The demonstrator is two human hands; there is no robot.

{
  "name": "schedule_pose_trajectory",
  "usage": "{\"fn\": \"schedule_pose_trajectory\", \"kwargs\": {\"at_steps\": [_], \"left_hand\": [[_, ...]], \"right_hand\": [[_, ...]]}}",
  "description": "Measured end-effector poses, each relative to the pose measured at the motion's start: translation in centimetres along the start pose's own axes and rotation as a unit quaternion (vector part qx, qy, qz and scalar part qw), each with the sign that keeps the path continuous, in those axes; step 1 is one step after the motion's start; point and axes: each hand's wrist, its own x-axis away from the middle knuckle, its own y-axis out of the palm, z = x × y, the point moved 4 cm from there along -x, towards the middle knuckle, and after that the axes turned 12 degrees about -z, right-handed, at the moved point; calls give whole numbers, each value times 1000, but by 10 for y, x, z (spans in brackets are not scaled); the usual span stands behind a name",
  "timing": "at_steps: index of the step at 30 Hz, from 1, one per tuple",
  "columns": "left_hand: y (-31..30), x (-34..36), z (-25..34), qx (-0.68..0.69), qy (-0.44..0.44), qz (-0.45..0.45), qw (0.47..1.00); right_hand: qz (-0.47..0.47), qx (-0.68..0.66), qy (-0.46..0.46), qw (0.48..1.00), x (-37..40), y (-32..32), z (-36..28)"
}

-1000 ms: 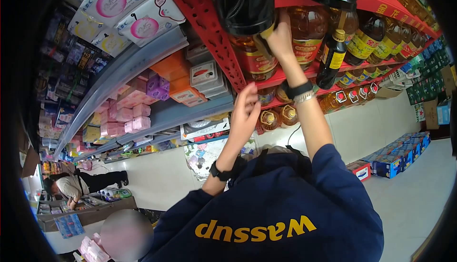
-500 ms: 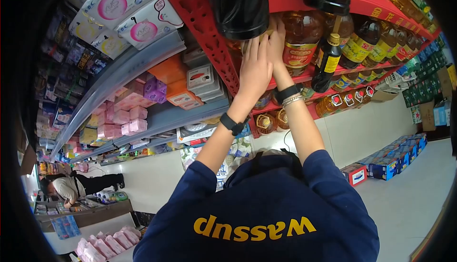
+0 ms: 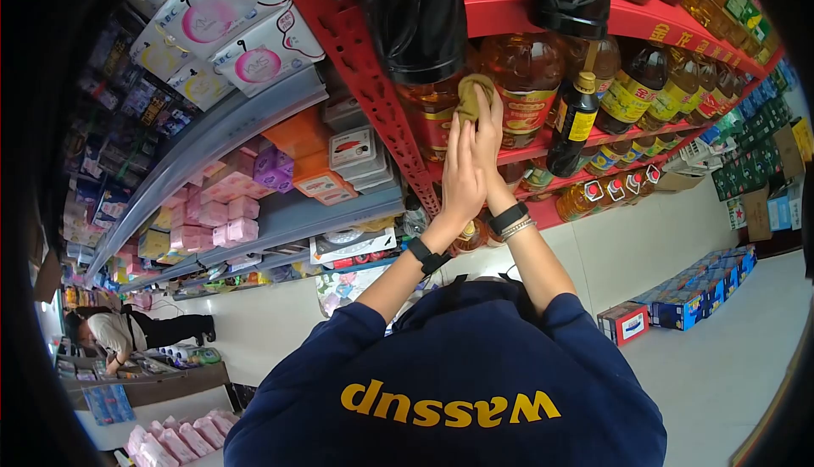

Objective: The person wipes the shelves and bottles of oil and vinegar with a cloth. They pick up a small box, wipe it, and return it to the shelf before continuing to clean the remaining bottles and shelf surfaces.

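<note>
White packs with pink circles (image 3: 254, 61) lie toward half past ten, with an orange box (image 3: 324, 185) at ten. Small pink packs (image 3: 212, 212) sit at nine. At eight, a person (image 3: 114, 331) in a light top and dark trousers is beside a tabletop (image 3: 170, 387); pink bundles (image 3: 180, 440) lie toward half past seven. Blue boxes (image 3: 699, 290) line the floor (image 3: 704, 382) toward half past three, a red box (image 3: 623, 323) just beside them at four.

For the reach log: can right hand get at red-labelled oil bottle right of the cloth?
Likely yes: nothing visible blocks the oil bottle beside the right hand, though the cloth may need releasing.
</note>
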Motion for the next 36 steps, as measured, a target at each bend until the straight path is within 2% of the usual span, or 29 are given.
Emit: {"fn": "schedule_pose_trajectory", "kwargs": {"at_steps": [1,3,4,5,7,8,10,13,24,27,29,31,33,34,35,36], "left_hand": [[-6,-6,7,12,6,29,999],[-15,-15,13,-7,10,61,998],[-24,-18,12,-19,-1,121,992],[-34,-19,12,-31,-12,180,983],[-43,-22,7,-16,-48,184,982],[-43,-24,2,-41,-72,150,985],[-41,-26,-6,-56,-107,104,987],[-37,-18,-9,-23,-121,93,988],[-11,7,-12,-26,-151,93,984],[-5,20,-11,-1,-183,73,980],[8,36,-16,3,-210,19,977],[14,48,-12,12,-216,10,976],[18,53,-5,50,-195,-25,979],[19,51,-1,30,-187,-36,981],[20,47,-1,31,-191,-35,980],[12,34,10,6,-134,-29,991]], "right_hand": [[-2,-1,0,1000,-8,1,-6],[-53,44,-106,992,-29,10,-30],[-83,48,-154,983,-40,15,-45],[-137,64,-93,984,-45,27,-45],[-231,247,-142,930,-59,64,-29],[-232,246,-144,930,-56,66,-23],[-152,230,-238,931,-54,54,-34],[-148,269,-249,918,-47,51,-34],[-145,225,-222,938,-13,44,-24],[-144,223,-225,938,4,36,-25],[-161,209,-216,940,25,35,-10],[-183,207,-207,939,40,29,1],[-195,143,-173,955,45,20,11],[-138,150,-174,963,44,14,12],[-143,148,-174,963,41,15,15],[-68,135,-163,975,27,6,7]]}}
